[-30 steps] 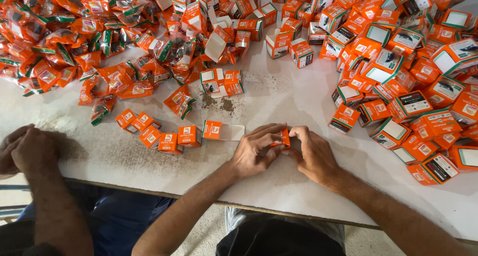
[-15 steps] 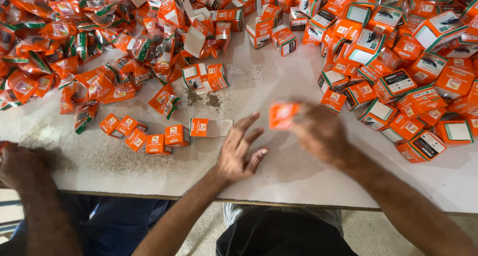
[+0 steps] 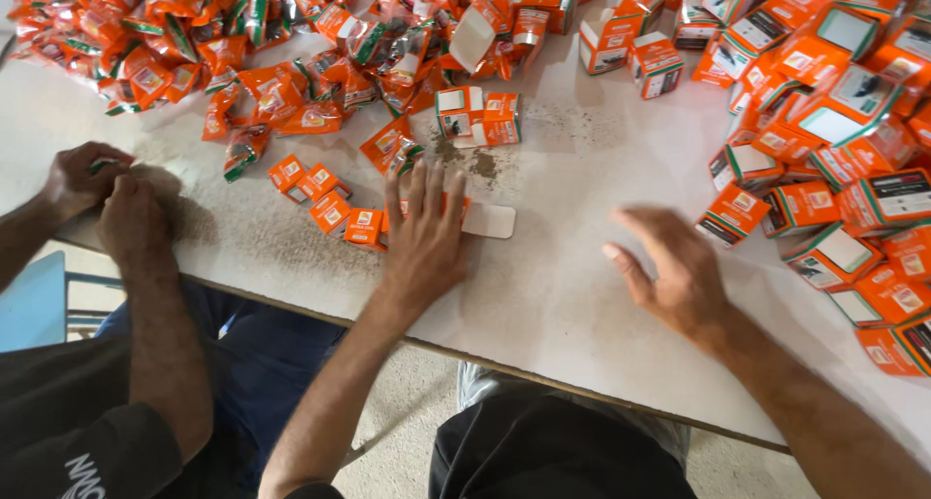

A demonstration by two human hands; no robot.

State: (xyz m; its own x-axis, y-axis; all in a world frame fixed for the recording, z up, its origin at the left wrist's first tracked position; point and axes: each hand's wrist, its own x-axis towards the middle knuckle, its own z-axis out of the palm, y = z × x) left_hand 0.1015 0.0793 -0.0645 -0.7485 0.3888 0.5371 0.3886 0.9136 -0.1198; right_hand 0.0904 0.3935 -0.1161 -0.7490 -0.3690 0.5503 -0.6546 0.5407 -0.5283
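Observation:
My left hand (image 3: 427, 239) lies flat on the white table (image 3: 562, 295), fingers spread, over the right end of a row of small orange boxes (image 3: 332, 211). A flat white card (image 3: 488, 221) lies just right of its fingertips. My right hand (image 3: 669, 276) hovers open and empty over bare table, slightly blurred. It is just left of an orange box with a green edge (image 3: 732, 215) at the rim of the big box pile (image 3: 834, 121).
A heap of orange and green sachets (image 3: 242, 53) covers the far left of the table. Dark powder (image 3: 475, 161) is spilled near two boxes (image 3: 475, 114). A co-worker's hands (image 3: 102, 193) work at the left edge. The table's near edge runs beneath my forearms.
Both hands first held a small orange box together. The right hand lifted it toward the pile and is now empty and lower; the left hand moved onto the row of small boxes.

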